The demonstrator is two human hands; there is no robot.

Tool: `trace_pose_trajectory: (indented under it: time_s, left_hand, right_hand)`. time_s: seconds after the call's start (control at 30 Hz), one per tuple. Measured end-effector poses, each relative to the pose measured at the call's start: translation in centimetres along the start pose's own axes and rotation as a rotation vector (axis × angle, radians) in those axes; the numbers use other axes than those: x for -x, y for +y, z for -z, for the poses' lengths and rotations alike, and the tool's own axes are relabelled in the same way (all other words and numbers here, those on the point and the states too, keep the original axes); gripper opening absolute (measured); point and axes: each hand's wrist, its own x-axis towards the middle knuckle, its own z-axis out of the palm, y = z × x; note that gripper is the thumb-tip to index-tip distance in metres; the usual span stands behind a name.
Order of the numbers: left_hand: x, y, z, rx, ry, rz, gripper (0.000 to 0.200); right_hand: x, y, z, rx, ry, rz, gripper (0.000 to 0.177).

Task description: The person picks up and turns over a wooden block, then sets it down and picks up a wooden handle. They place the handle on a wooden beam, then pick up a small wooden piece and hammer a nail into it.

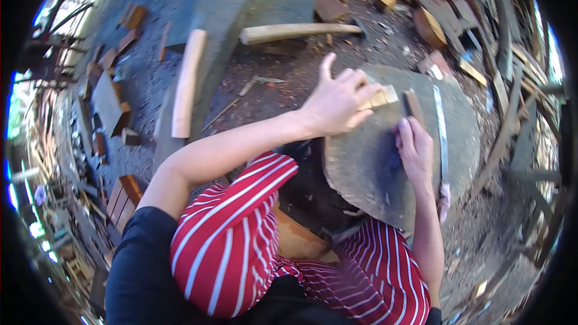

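Brown earthen ground (pixel 475 235), strewn with wood offcuts, surrounds the broad, grey, rounded wooden stump (pixel 361 162) before my knees. My left hand (pixel 340 102) grips a small, pale yellow wooden block (pixel 386 97) over the stump's far-left part, little finger raised. My right hand (pixel 415 147), apart from the left, pinches a narrow, brown, wooden-looking bar (pixel 413 103) between thumb and fingers (whether its lower end touches the stump, I cannot tell). A long, silvery metal strip (pixel 439 120) lies along the stump's right side. Good control, I judge, calls for a firm left grip, fingertips back from the block's exposed end, and the bar guided lightly, well apart from the strip.
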Motion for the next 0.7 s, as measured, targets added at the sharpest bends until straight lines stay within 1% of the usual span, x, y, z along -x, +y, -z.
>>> trace_pose_trajectory:
  time_s: [0.07, 0.13, 0.17, 0.2, 0.27, 0.4, 0.47, 0.53, 0.57, 0.6, 0.63, 0.7]
  left_hand:
    - [0.2, -0.3, 0.0, 0.012, 0.032, 0.024, 0.046]
    - [0.3, 0.0, 0.2, 0.089, 0.048, 0.005, 0.045]
    - [0.5, 0.2, 0.3, 0.106, 0.087, -0.005, 0.043]
    - [0.7, 0.1, 0.4, 0.104, 0.089, -0.005, 0.043]
    - [1.1, -0.1, 0.4, 0.033, 0.085, -0.084, 0.042]
    - [1.0, -0.5, 0.4, 0.073, 0.049, -0.076, 0.041]
    - [0.8, -0.8, 1.5, 0.061, 0.102, -0.086, 0.041]
    - [0.4, -1.9, 4.0, -0.038, 0.368, -0.138, 0.040]
    - [-0.2, -3.1, 5.5, -0.209, 0.480, -0.119, 0.042]
    - [-0.3, -4.2, 8.1, -0.201, 0.537, -0.055, 0.048]
    - [-0.2, -6.5, 9.2, -0.331, 0.561, 0.092, 0.053]
    - [0.5, -12.4, 11.0, -0.465, 0.568, 0.316, 0.054]
  right_hand:
    - [0.1, -0.3, 0.2, 0.037, -0.009, 0.001, 0.032]
    - [0.1, -0.2, 0.2, 0.036, -0.012, 0.009, 0.032]
    - [0.0, -0.1, 0.2, 0.034, -0.007, 0.010, 0.032]
    - [0.1, -0.1, 0.1, 0.034, -0.007, 0.012, 0.032]
    - [0.1, -0.1, 0.1, 0.032, 0.010, 0.002, 0.032]
    - [0.2, 0.0, 0.0, 0.047, 0.024, -0.005, 0.032]
    - [0.1, -0.2, 0.0, 0.060, 0.031, -0.031, 0.032]
    - [0.0, 0.0, -0.1, 0.056, 0.046, -0.012, 0.031]
    - [0.0, 0.2, -0.1, 0.054, 0.049, -0.001, 0.031]
    - [0.1, 0.2, -0.2, 0.056, 0.062, 0.001, 0.031]
    - [0.1, 0.2, -0.2, 0.060, 0.065, -0.004, 0.030]
    - [0.0, 0.0, -0.2, 0.065, 0.078, -0.003, 0.028]
